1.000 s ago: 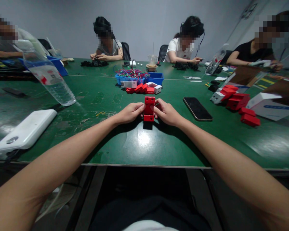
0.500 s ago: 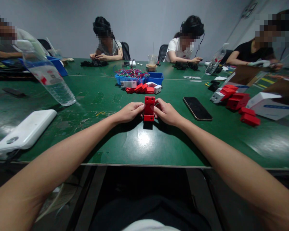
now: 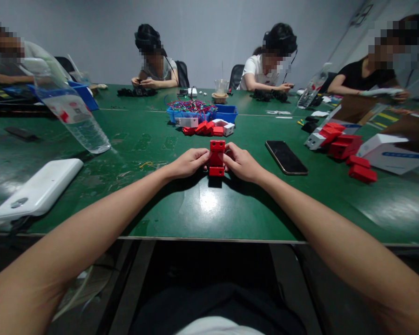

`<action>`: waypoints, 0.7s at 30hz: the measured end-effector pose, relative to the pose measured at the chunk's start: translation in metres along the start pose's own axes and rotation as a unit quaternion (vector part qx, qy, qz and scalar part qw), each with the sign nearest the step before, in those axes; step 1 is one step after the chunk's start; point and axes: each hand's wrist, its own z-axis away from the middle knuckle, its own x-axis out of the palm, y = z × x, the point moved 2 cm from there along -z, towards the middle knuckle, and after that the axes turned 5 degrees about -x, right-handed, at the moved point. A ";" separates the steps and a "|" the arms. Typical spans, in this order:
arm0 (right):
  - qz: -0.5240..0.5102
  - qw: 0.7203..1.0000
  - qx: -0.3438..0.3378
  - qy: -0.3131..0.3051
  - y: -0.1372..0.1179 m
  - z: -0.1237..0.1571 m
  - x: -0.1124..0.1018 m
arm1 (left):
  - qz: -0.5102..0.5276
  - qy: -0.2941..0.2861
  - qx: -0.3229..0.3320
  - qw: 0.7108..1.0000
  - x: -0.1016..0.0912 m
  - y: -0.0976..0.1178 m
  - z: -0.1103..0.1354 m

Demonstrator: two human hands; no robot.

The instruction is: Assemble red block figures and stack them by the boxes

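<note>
Between my two hands stands a red plastic housing (image 3: 217, 158), upright, with two holes in its top flange and a hollow middle. My left hand (image 3: 192, 162) grips its left side, thumb along the edge. On the opposite side, my right hand (image 3: 241, 163) pinches it with thumb and fingers. The fingertips behind the part are partly hidden. Just beyond lie several red housings (image 3: 204, 128) and white housings (image 3: 186, 122), in front of a blue bin of coloured wires (image 3: 192, 109) and a second blue bin (image 3: 226, 113).
A phone (image 3: 286, 157) lies to the right, with more red housings (image 3: 344, 146) and a white cardboard box (image 3: 393, 153) beyond. At left are a water bottle (image 3: 73, 111) and a white power bank (image 3: 38, 188). Several people sit across the green table (image 3: 209, 218).
My hands and the red housing stay practically still. At the far right, a co-worker's gloved hand has shifted slightly.
</note>
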 end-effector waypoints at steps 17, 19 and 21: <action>-0.026 0.999 0.023 0.018 0.002 -0.001 0.001 | -0.105 0.032 0.038 0.993 0.000 0.002 0.001; -0.032 0.999 0.028 0.018 0.001 -0.001 0.001 | -0.111 0.035 0.036 0.992 0.000 0.003 0.002; -0.037 0.999 0.032 0.018 0.000 -0.001 0.001 | -0.113 0.036 0.036 0.992 0.000 0.004 0.002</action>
